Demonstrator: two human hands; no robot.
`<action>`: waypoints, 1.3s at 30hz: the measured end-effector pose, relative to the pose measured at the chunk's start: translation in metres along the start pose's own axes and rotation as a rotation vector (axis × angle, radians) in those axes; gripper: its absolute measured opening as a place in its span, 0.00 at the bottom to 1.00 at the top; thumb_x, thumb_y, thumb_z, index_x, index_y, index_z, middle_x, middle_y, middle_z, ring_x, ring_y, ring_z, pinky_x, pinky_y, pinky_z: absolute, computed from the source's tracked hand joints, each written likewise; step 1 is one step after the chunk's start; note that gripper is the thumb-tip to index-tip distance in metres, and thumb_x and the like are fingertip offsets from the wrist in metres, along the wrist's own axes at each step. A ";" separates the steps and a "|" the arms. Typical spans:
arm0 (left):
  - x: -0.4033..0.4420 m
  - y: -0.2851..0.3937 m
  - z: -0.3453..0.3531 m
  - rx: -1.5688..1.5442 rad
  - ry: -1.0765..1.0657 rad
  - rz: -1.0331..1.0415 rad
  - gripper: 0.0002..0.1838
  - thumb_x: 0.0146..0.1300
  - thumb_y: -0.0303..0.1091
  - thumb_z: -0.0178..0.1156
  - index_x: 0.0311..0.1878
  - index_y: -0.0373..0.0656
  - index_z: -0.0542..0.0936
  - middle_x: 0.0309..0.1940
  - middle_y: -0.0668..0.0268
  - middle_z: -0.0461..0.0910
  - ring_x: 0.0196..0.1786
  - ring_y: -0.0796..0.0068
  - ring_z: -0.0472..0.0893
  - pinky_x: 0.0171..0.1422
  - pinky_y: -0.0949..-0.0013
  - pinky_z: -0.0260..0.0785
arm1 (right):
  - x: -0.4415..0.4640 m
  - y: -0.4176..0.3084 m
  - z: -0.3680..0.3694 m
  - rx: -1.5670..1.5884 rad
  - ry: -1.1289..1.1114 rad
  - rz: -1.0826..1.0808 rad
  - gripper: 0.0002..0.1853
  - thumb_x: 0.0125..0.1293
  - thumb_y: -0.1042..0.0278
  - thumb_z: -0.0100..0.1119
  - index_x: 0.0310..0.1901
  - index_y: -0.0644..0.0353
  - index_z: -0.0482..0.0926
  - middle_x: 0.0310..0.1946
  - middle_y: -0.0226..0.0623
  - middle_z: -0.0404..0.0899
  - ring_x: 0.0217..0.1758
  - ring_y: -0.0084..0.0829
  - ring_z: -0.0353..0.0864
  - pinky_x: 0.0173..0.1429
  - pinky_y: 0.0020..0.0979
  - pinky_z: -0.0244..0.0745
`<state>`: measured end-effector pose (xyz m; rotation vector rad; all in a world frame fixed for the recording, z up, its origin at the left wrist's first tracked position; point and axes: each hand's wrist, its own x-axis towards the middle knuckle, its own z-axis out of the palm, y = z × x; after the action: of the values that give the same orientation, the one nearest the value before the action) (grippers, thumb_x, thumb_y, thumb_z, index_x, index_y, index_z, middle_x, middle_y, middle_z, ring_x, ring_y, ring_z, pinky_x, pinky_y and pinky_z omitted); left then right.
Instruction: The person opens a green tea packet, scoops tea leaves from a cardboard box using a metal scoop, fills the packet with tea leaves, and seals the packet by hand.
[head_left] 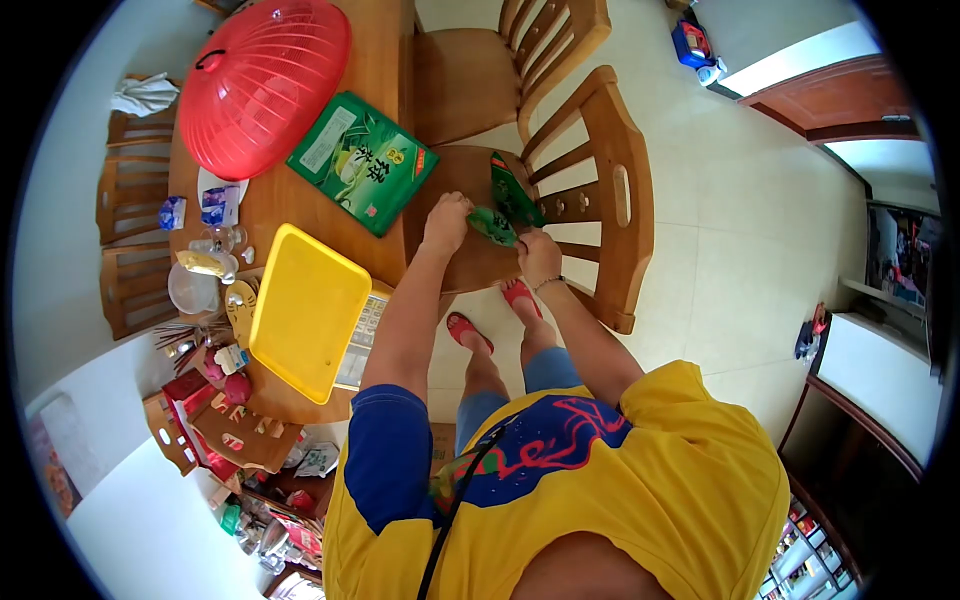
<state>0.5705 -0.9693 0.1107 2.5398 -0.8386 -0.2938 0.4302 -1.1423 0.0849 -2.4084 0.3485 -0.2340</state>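
Observation:
Over the seat of a wooden chair [450,175], a small shiny green packet [493,226] is stretched between my two hands. My left hand [447,222] is closed on its left end, and my right hand [540,257], with a bracelet at the wrist, pinches the right end. Just beyond, another dark green packet [514,190] with a red edge rests on the chair by the backrest. A large green tea bag [363,162] with Chinese lettering lies on the table to the left of my hands.
A red mesh food cover [268,85] and a yellow tray [308,310] occupy the wooden table [270,215]. Cups, a clear bowl [193,290] and small boxes crowd its left side. A second chair [470,80] stands ahead. Tiled floor [690,240] extends to the right.

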 end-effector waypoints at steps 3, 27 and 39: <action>-0.004 0.005 0.007 -0.023 -0.022 -0.072 0.11 0.59 0.20 0.56 0.42 0.41 0.84 0.45 0.59 0.79 0.53 0.54 0.77 0.59 0.57 0.72 | 0.000 0.013 0.013 -0.159 -0.181 0.080 0.06 0.56 0.73 0.64 0.37 0.60 0.84 0.40 0.44 0.83 0.43 0.48 0.81 0.50 0.43 0.78; -0.239 0.133 -0.114 -0.195 0.473 -0.507 0.13 0.62 0.34 0.61 0.50 0.44 0.81 0.42 0.56 0.80 0.45 0.50 0.81 0.51 0.53 0.75 | -0.045 -0.186 -0.036 0.586 -0.435 -0.737 0.08 0.54 0.80 0.63 0.36 0.58 0.81 0.32 0.39 0.80 0.35 0.39 0.81 0.39 0.34 0.77; -0.502 0.293 -0.072 -0.148 0.927 -0.908 0.13 0.63 0.33 0.60 0.50 0.42 0.82 0.43 0.56 0.79 0.46 0.51 0.81 0.52 0.53 0.75 | -0.264 -0.242 -0.058 0.529 -1.107 -1.210 0.07 0.60 0.75 0.64 0.41 0.60 0.82 0.28 0.43 0.80 0.28 0.37 0.82 0.35 0.33 0.77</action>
<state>0.0466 -0.8499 0.3437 2.3300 0.6575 0.5164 0.2100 -0.9193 0.2675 -1.5751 -1.4641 0.4435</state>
